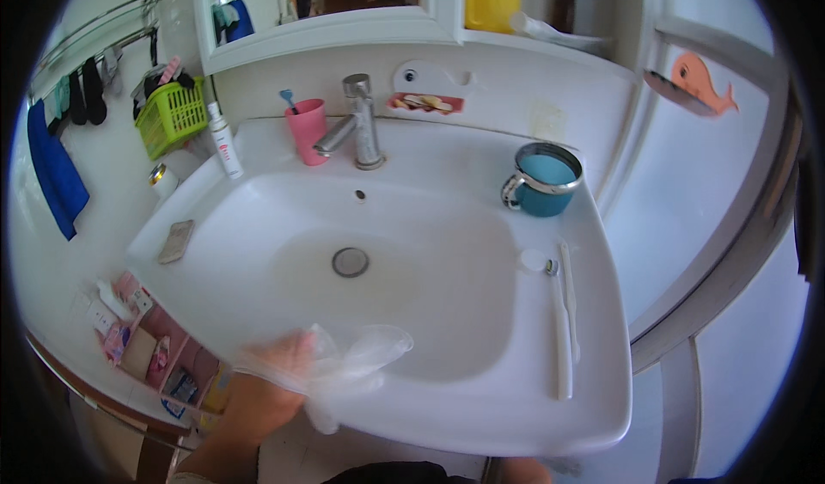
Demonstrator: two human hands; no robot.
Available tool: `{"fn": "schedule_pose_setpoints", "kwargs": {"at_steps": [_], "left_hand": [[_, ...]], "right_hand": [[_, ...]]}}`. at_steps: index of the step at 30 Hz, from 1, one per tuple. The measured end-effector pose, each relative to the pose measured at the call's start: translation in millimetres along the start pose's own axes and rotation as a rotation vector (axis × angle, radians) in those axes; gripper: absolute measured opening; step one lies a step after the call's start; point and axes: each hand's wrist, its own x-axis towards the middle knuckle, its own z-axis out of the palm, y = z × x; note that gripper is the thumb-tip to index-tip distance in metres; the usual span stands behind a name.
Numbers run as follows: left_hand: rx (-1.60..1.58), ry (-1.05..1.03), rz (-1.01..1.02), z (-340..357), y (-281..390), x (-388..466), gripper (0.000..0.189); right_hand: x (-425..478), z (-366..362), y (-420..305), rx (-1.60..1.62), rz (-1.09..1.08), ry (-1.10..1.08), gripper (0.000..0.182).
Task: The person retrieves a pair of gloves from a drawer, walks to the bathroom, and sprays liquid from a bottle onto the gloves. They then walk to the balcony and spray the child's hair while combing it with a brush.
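Over the front left rim of the white ceramic washbasin [515, 413], my left hand [280, 361] is blurred, with a thin translucent glove [354, 361] around part of it. The glove's fingers hang loose beyond my hand; whether my own fingers grip it is unclear. My right hand is out of view; a patch of skin at the bottom edge cannot be identified. On the basin's right ledge lie a toothbrush with a thick white handle [562, 342], a slimmer white brush-like item [571, 303] and a round white cap [532, 261]. A teal mug [546, 187] stands behind them.
A metal faucet [366, 129], pink cup [309, 132] and white spray bottle [224, 142] stand along the back. A bar of soap [176, 241] lies on the left ledge. A pink organizer [161, 336] is below left, a green basket [171, 113] above. A mirror cabinet [335, 32] overhangs the back.
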Motion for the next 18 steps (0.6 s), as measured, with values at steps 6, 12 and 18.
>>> {"fn": "schedule_pose_setpoints", "kwargs": {"at_steps": [6,12,18], "left_hand": [[0.299,0.211,0.286,11.1,-36.8,-12.1,0.018],[0.214,0.313,0.219,18.4,-39.1,-12.6,0.019],[-0.409,0.291,-0.362,-58.7,-5.5,-24.2,0.023]], "right_hand": [[-115.0,-88.0,1.5,-0.393,-0.100,0.169,0.033],[-243.3,-139.8,-87.1,-0.735,-0.043,0.353,0.038],[-348.8,-157.3,-180.4,-0.825,-0.131,0.189,0.035]]}}
